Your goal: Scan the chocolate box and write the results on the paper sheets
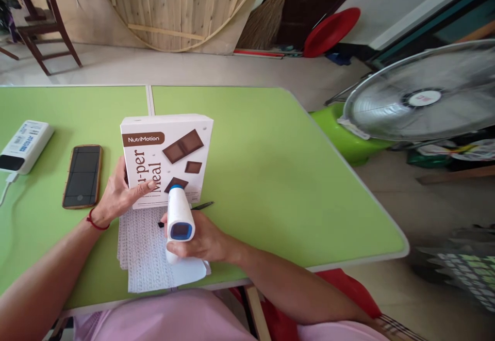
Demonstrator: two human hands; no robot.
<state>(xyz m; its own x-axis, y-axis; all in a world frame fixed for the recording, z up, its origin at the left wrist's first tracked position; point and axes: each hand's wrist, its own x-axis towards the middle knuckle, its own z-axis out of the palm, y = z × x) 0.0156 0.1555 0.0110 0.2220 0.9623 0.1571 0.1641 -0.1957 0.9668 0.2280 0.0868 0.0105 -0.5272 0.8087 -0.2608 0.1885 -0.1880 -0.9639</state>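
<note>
My left hand (126, 191) grips the lower left side of a white box (154, 155) printed "NutriMotion" with chocolate pieces, its thumb across the front. The box stands upright, front facing me. In my right hand (204, 238) is a white and blue infrared thermometer (180, 212), fingers wrapped round its handle. Its blue nose points at the lower front of the box; whether it touches, I cannot tell. Sheets of paper covered in writing (147, 258) lie under both. A dark pen (203, 206) shows partly behind my right hand.
On the green table (278, 176), a phone (82, 176) and a white power bank (25, 145) with a cable lie at the left. Past the table's right edge stand a large fan (421, 96) and a green stool (344, 129). A wooden chair (46, 31) is at the far left.
</note>
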